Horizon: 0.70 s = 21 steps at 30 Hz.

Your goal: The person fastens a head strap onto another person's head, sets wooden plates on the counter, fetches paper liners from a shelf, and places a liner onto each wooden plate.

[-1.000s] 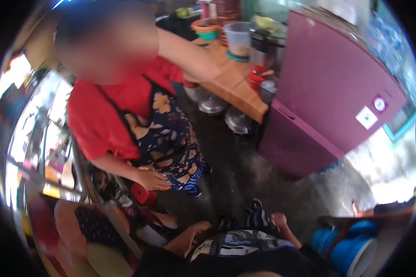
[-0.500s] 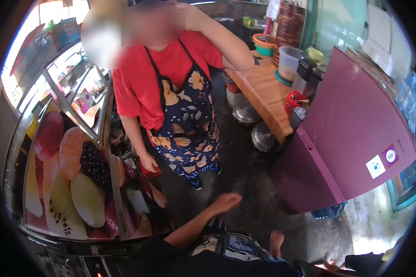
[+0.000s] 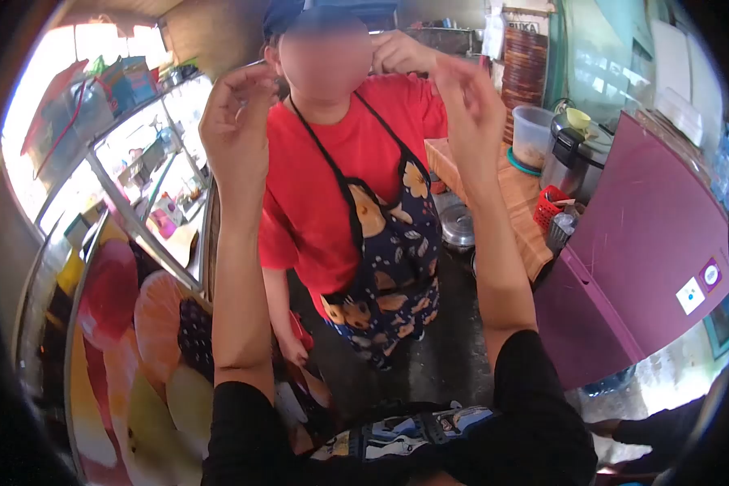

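Left hand (image 3: 239, 105), low in the frame half a second ago, is now at the upper left of centre, fingers loosely curled, half open, nothing seen in it; right hand (image 3: 471, 101), also low then, is now at the upper right of centre, blurred, fingers bent, nothing seen in it; between them at upper centre stands a red-shirted co-worker (image 3: 324, 211), one hand (image 3: 401, 53) raised beside the head as before.

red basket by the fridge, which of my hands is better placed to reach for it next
Right, probably: the right hand is raised on the red basket's side of the view; the left hand is farther across.
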Motion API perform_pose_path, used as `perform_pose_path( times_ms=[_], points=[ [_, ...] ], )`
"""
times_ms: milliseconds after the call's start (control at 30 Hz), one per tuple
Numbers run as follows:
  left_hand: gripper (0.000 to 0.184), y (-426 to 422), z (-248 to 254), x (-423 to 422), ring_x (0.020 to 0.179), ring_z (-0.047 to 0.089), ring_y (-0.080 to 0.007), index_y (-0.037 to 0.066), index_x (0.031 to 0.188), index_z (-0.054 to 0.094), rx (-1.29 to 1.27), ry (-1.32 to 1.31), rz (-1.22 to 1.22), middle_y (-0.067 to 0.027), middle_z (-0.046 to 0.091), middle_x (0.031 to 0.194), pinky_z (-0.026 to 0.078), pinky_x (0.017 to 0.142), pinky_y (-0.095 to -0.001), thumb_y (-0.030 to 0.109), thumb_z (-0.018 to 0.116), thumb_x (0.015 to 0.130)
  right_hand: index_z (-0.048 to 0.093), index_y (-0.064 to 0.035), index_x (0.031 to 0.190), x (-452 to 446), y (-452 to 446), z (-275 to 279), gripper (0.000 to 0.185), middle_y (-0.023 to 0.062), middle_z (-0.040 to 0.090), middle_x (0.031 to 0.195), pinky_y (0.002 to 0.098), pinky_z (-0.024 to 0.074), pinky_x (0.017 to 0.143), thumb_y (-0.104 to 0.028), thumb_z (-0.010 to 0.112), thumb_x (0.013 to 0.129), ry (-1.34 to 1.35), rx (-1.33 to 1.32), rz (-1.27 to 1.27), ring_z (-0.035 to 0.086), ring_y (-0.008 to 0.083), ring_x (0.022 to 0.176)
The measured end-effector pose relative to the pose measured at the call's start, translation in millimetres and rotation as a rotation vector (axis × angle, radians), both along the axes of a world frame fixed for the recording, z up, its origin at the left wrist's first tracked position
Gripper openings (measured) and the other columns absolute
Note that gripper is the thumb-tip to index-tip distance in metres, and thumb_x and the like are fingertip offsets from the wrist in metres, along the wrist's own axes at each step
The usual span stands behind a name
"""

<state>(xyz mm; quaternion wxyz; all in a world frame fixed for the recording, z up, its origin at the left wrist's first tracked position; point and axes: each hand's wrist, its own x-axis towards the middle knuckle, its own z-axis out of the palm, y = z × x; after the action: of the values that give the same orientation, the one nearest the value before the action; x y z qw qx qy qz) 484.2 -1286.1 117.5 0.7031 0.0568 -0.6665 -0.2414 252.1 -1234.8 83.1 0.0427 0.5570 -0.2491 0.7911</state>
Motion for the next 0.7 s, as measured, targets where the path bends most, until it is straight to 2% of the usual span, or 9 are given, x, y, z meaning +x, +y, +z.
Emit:
perform_pose_path(
  times_ms=[33, 67, 133, 233, 367, 433, 533, 700],
  points=[
    [0.014, -12, 8, -4, 0.085, 0.061, -0.0121, -0.001, 0.102, 0.060, -0.065, 0.001, 0.060, -0.0063, 0.063, 0.094, 0.050, 0.076, -0.0255, 0.004, 0.059, 0.089, 0.056, 0.0023, 0.112, -2, -15, 16, 0.026, 0.0073, 0.061, 0.107, 0.0240, 0.0470, 0.082, -0.004, 0.060, 0.087, 0.041, -0.083, -0.012, 0.058, 0.0134, 0.097],
    [0.017, -24, 16, -9, 0.085, 0.061, -0.0119, -0.001, 0.104, 0.059, -0.130, 0.004, 0.122, -0.0061, 0.062, 0.095, 0.050, 0.076, -0.0251, 0.001, 0.061, 0.087, 0.056, 0.0023, 0.112, -6, -34, 30, 0.026, 0.0073, 0.061, 0.107, 0.0240, 0.0470, 0.082, -0.004, 0.060, 0.087, 0.032, -0.097, -0.031, 0.058, 0.0134, 0.097],
    [0.021, -51, 26, -24, 0.085, 0.060, -0.0119, -0.001, 0.104, 0.059, -0.218, 0.032, 0.156, -0.0059, 0.061, 0.096, 0.050, 0.075, -0.0252, 0.000, 0.063, 0.084, 0.051, 0.0028, 0.118, -12, -65, 50, 0.035, 0.0113, 0.053, 0.121, 0.0274, 0.0463, 0.087, -0.004, 0.062, 0.085, 0.155, -0.216, 0.039, 0.053, 0.0176, 0.108],
    [0.030, -72, 28, -42, 0.085, 0.060, -0.0131, -0.001, 0.105, 0.058, -0.289, 0.073, 0.240, -0.0072, 0.058, 0.099, 0.051, 0.073, -0.0268, 0.001, 0.070, 0.078, 0.050, 0.0024, 0.118, -10, -90, 61, 0.038, 0.0126, 0.049, 0.123, 0.0304, 0.0458, 0.089, -0.003, 0.064, 0.083, 0.196, -0.121, 0.107, 0.049, 0.0191, 0.112],
    [0.033, -85, 31, -54, 0.084, 0.061, -0.0183, 0.000, 0.103, 0.058, -0.338, 0.117, 0.244, -0.0104, 0.057, 0.098, 0.051, 0.072, -0.0292, 0.003, 0.073, 0.074, 0.048, 0.0018, 0.120, -7, -114, 59, 0.043, 0.0116, 0.050, 0.119, 0.0320, 0.0463, 0.088, -0.001, 0.067, 0.081, 0.197, -0.162, 0.205, 0.051, 0.0188, 0.109],
    [0.036, -85, 32, -55, 0.082, 0.061, -0.0209, -0.001, 0.103, 0.057, -0.371, 0.054, 0.289, -0.0110, 0.057, 0.098, 0.051, 0.073, -0.0300, 0.003, 0.075, 0.072, 0.047, 0.0013, 0.121, -7, -115, 58, 0.049, 0.0104, 0.051, 0.117, 0.0325, 0.0457, 0.089, 0.001, 0.070, 0.077, 0.129, -0.171, 0.336, 0.050, 0.0175, 0.107],
    [0.039, -85, 32, -53, 0.084, 0.060, -0.0227, -0.001, 0.103, 0.057, -0.477, 0.010, 0.419, -0.0119, 0.056, 0.100, 0.051, 0.073, -0.0314, 0.004, 0.076, 0.070, 0.045, 0.0013, 0.122, -8, -133, 54, 0.053, 0.0101, 0.050, 0.115, 0.0310, 0.0442, 0.092, 0.002, 0.072, 0.075, 0.174, -0.239, 0.295, 0.049, 0.0159, 0.106],
    [0.044, -89, 33, -50, 0.093, 0.057, -0.0250, 0.000, 0.107, 0.056, -0.461, -0.003, 0.515, -0.0129, 0.054, 0.106, 0.052, 0.073, -0.0317, 0.005, 0.077, 0.069, 0.044, 0.0013, 0.121, -3, -147, 50, 0.057, 0.0091, 0.050, 0.113, 0.0296, 0.0420, 0.094, 0.001, 0.075, 0.073, 0.127, -0.220, 0.335, 0.049, 0.0157, 0.106]
  ],
)
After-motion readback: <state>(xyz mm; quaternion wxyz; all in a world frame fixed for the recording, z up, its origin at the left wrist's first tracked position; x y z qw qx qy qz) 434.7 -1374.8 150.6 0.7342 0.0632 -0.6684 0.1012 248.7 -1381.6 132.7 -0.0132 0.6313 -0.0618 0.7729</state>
